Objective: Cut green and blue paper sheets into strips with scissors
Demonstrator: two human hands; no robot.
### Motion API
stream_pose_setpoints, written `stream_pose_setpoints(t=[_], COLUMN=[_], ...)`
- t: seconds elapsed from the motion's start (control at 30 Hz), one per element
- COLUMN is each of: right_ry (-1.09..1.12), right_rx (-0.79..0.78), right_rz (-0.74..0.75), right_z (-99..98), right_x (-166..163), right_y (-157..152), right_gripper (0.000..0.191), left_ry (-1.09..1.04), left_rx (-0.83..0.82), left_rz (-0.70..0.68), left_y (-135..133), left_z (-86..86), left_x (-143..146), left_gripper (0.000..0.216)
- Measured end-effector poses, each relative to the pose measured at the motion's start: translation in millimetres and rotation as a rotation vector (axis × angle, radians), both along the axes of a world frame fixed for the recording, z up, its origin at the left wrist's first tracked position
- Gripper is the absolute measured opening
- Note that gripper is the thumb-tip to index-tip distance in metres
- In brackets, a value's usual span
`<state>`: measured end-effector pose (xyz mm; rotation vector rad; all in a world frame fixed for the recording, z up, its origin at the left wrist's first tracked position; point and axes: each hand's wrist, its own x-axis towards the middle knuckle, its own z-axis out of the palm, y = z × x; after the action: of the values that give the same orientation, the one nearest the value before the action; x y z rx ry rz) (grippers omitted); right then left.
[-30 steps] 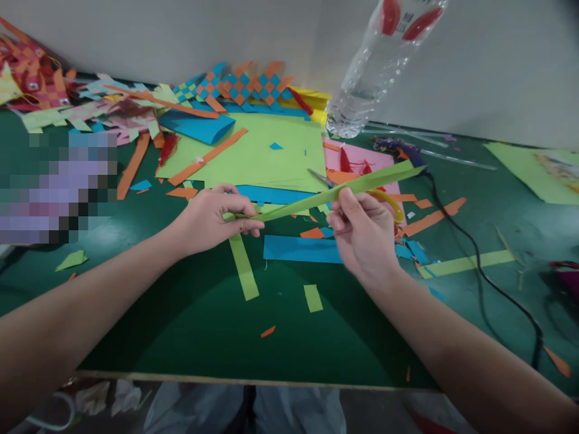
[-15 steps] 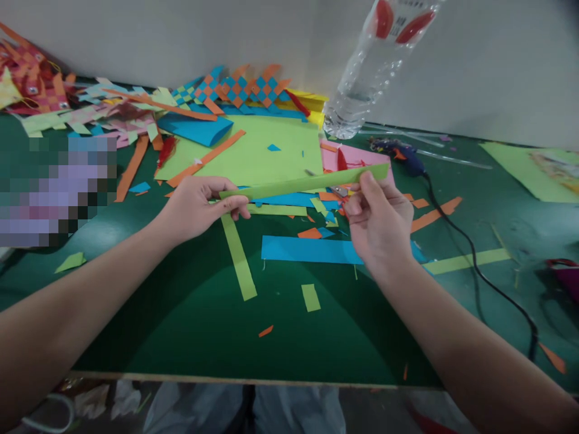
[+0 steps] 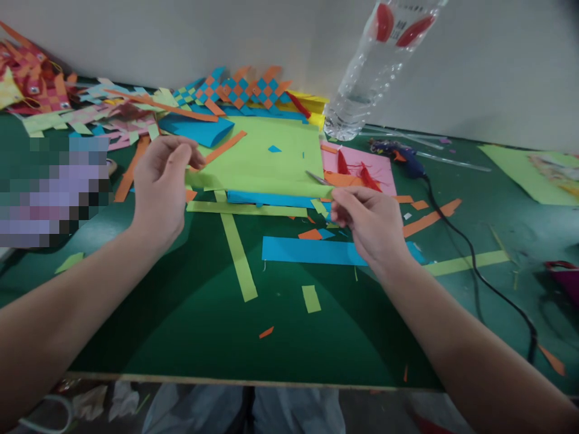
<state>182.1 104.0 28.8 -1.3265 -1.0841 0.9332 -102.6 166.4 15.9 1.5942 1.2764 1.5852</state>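
A light green paper strip [image 3: 266,185] stretches between my hands, above the table and in front of a larger green sheet [image 3: 280,154]. My right hand [image 3: 373,226] pinches the strip's right end between thumb and fingers. At the other end, my left hand [image 3: 163,178] is closed with curled fingers around the strip's left end; its exact grip is partly hidden. Scissor tips [image 3: 316,177] show just behind the strip, near my right hand. Below lie a blue paper strip [image 3: 312,250] and another green strip [image 3: 239,259].
Woven blue-and-orange paper fish [image 3: 246,89] line the wall, beside a water bottle [image 3: 362,84]. A glue gun [image 3: 407,158] with a black cord lies at right. Paper scraps [image 3: 122,114] pile up at back left, near a blurred-out device [image 3: 54,193]. Pink paper [image 3: 380,166] holds red tassels.
My left hand has moved left and up, and my right hand slightly down and left. The green strip has shifted left and now tilts down to the right.
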Motion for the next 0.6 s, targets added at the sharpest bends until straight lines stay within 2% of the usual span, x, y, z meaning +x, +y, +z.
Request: stream_pose_setpoints(t=[0.13, 0.23, 0.33, 0.43, 0.6], right_ry=[-0.051, -0.099, -0.199, -0.401, -0.743], right_rx=[-0.104, -0.196, -0.294, -0.312, -0.067], right_rz=[0.125, 0.249, 0.343, 0.416, 0.402], right_z=[3.8, 5.7, 6.9, 6.6, 2.4], right_x=[-5, -9, -13, -17, -20], right_y=[-6, -12, -19, -25, -28], right_gripper=[0.03, 0.035, 0.032, 0.026, 0.018], left_ry=[0.191, 0.492, 0.722, 0.871, 1.046], left_rx=[0.246, 0.453, 0.648, 0.714, 0.78], left_rz=[0.143, 0.084, -0.07, -0.237, -0.522], left_y=[-6, -24, -44, -57, -60], left_z=[3.5, 11.0, 16.2, 15.7, 8.0], left_x=[-2, 5, 17, 28, 37], left_gripper=[0.02, 0.022, 0.021, 0.023, 0.018])
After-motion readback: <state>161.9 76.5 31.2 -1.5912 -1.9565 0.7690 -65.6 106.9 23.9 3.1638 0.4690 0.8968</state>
